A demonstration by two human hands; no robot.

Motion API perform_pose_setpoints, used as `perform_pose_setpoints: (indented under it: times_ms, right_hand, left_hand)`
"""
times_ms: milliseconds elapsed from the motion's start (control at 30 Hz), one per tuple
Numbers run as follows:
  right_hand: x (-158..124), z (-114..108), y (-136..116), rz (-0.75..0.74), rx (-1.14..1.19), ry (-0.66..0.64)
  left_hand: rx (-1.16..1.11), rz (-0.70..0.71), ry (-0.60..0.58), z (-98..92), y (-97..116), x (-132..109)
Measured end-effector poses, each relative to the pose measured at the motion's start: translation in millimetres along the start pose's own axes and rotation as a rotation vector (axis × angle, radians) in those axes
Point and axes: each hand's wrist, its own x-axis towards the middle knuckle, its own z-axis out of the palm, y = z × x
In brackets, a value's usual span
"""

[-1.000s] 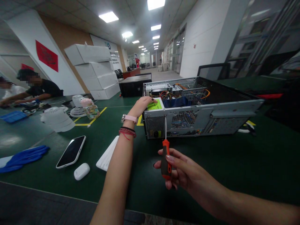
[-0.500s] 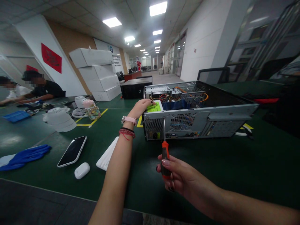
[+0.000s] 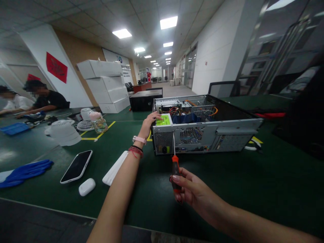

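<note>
My right hand (image 3: 196, 188) grasps the screwdriver (image 3: 175, 164), its tip at the computer case (image 3: 209, 132) on the table (image 3: 215, 182); my left hand (image 3: 149, 124) rests on the case's corner, whether gripping I cannot tell; likely screw-turning, calling next for straight alignment.

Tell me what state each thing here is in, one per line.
Computer case: lying flat, top open
Screwdriver: gripped in right hand, tip at computer case's back
Left hand: resting on computer case's corner
Phone: face up, screen dark
Earbud case: shut
Glove: unworn
Boxes: stacked
Ceiling lights: on
</note>
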Motion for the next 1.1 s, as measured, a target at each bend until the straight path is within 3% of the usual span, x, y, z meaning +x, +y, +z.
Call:
perform_pose_setpoints:
  times_ms: [100,233,700,1100]
  right_hand:
    - [4.1,-7.9,0.4,-0.028,-0.055,-0.038]
    - [10.6,-15.8,-5.3,-0.014,-0.101,-0.200]
    - [15.9,-47.2,-15.5,0.018,0.075,-0.517]
    - [14.7,-54.8,-9.8,0.046,0.116,-0.489]
  left_hand:
    - [-0.010,0.009,0.036,1.9,-1.8,-7.3]
    - [-0.008,0.018,0.059,3.5,-0.8,-15.2]
    - [0.027,0.044,0.183,12.9,-7.1,-19.9]
    - [0.021,0.076,0.204,15.6,-12.7,-20.5]
